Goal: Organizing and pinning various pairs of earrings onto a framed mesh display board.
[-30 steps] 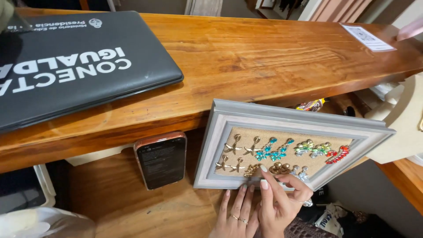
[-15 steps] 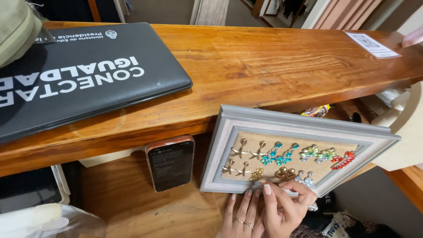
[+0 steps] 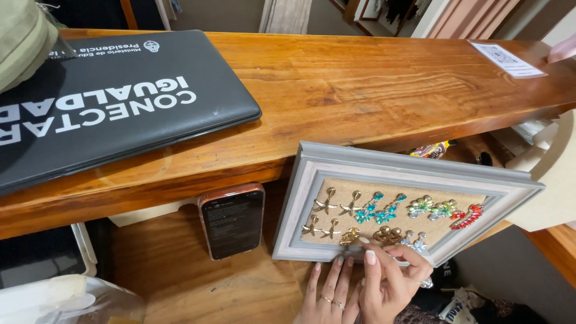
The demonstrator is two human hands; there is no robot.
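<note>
A grey picture frame [image 3: 312, 180] with a burlap panel leans on a lower wooden shelf under the counter. Pairs of earrings are pinned to the panel: gold starfish [image 3: 327, 205], turquoise ones [image 3: 378, 209], pale green ones [image 3: 432, 207] and red ones [image 3: 467, 217]. My left hand [image 3: 329, 295] lies flat with its fingertips against the frame's lower edge. My right hand [image 3: 393, 277] curls over that edge, with two fingertips at a gold earring [image 3: 350, 237] in the bottom row. Whether it pinches the earring is unclear.
A closed black laptop [image 3: 114, 108] lies on the wooden counter [image 3: 372, 90], with a paper sheet [image 3: 507, 59] at the far right. A dark phone [image 3: 233, 221] stands against the counter's underside. An olive bag [image 3: 21, 42] sits top left and clear plastic [image 3: 66, 303] bottom left.
The view has swayed a little. Both hands stay at the frame's lower edge, and my right fingers have curled closer onto the bottom row of earrings.
</note>
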